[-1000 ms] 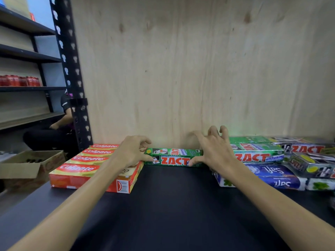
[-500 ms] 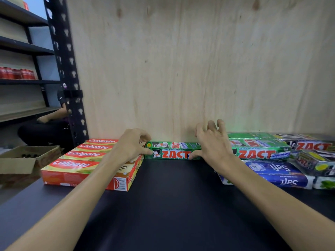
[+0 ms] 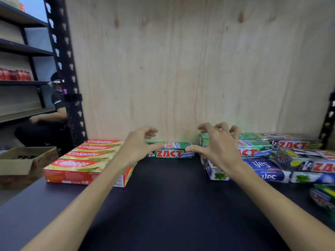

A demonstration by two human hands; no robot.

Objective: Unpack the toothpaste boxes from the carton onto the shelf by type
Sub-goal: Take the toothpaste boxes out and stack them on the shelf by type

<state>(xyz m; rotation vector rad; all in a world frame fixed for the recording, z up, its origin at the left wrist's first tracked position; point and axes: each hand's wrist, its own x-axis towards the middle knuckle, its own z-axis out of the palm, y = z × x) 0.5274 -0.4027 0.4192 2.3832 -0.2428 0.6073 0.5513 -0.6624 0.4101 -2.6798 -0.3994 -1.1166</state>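
Against plywood back wall (image 3: 181,69): green Zact Whitening box (image 3: 170,151) flat on black shelf (image 3: 172,196), beside Colgate boxes (image 3: 90,160); left hand (image 3: 134,147) and right hand (image 3: 217,149) released, fingers loosely curled, probably after squaring.

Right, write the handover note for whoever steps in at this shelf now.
Left hand: empty, fingers loosely curled, thumb at the left end of the green toothpaste box.
Right hand: empty, fingers spread and curled, thumb at that box's right end.
The green box lies alone at the back of the shelf, against the wooden panel.
Done: red toothpaste boxes grouped on the left; green, black and blue boxes piled on the right, less tidily.
Left: whether the green box joins the green ones on the right is your call. The carton being unpacked is not in view, so I cannot tell how much remains.
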